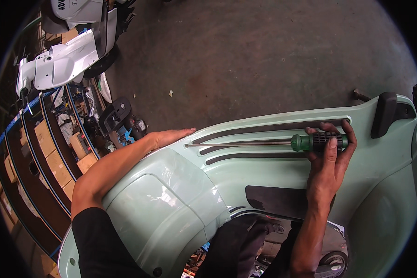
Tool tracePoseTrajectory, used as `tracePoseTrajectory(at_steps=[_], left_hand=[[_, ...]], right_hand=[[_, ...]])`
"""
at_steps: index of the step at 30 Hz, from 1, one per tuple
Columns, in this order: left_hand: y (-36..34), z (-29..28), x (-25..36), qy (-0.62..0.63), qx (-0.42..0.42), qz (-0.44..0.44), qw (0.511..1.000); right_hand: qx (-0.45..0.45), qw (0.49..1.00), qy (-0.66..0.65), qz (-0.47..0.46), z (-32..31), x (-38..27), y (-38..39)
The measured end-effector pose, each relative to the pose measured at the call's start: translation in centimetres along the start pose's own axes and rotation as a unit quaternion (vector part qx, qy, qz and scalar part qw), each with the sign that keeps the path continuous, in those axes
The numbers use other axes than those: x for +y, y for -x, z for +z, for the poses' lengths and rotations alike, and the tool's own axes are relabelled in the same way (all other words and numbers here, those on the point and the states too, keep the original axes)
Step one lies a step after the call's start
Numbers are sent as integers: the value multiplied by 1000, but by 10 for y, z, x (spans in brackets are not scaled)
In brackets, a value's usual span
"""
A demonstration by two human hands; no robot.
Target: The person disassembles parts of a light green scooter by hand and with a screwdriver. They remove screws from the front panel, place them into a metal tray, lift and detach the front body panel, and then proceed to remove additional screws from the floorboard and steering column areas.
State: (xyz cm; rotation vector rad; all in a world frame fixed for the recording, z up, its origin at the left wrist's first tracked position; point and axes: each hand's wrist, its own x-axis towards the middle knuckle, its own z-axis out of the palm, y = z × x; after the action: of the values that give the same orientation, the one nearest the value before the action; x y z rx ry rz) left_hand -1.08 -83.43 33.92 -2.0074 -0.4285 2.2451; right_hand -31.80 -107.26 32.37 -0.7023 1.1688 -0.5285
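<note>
Right hand (330, 169): closing around the ribbed dark grip of a green-handled screwdriver (301, 142), right of centre in the frame. The thumb is resting on the near face and the fingers are curling round the far side, presumably so the handle can be steered and turned.

Screwdriver: lying nearly level across the picture, its long shaft running leftward low over the pale green body panel (236, 176). The tip is sitting at a small recess near the panel's upper edge, left of centre. The shaft is following the middle of three dark strips (264, 128); this low slant probably comes from how the recess is facing, though its inside is too small to read.

Left hand (169, 138): lying along the panel's outer edge, just beside the tip, with fingers stretching to the right. It is likely steadying the edge close to where the tool is bearing. Cannot tell whether any fingers are gripping underneath.

Panel: filling the lower half and right side, curving toward the wearer; its support is mostly hidden. A dark flat pad (273, 199) is lying below the strips.

Surroundings: cardboard boxes (55, 160) are standing on a rack at left; white scooter bodywork (72, 65) is showing at upper left.
</note>
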Motion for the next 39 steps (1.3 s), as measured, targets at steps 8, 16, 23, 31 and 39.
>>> tracePoseTrajectory(at_steps=[8, 16, 23, 31, 39], left_hand=[[14, 9, 14, -22, 7, -13, 1000], [5, 0, 6, -32, -7, 1, 999], [11, 4, 12, -26, -8, -16, 999], [7, 2, 5, -29, 6, -8, 1000], [6, 4, 6, -12, 32, -2, 999]], right_hand=[[55, 986, 137, -79, 6, -1, -4], [61, 988, 102, -94, 3, -1, -1], [30, 995, 49, -78, 2, 0, 8], [-24, 991, -105, -83, 3, -2, 8], [7, 987, -127, -97, 15, -3, 7]])
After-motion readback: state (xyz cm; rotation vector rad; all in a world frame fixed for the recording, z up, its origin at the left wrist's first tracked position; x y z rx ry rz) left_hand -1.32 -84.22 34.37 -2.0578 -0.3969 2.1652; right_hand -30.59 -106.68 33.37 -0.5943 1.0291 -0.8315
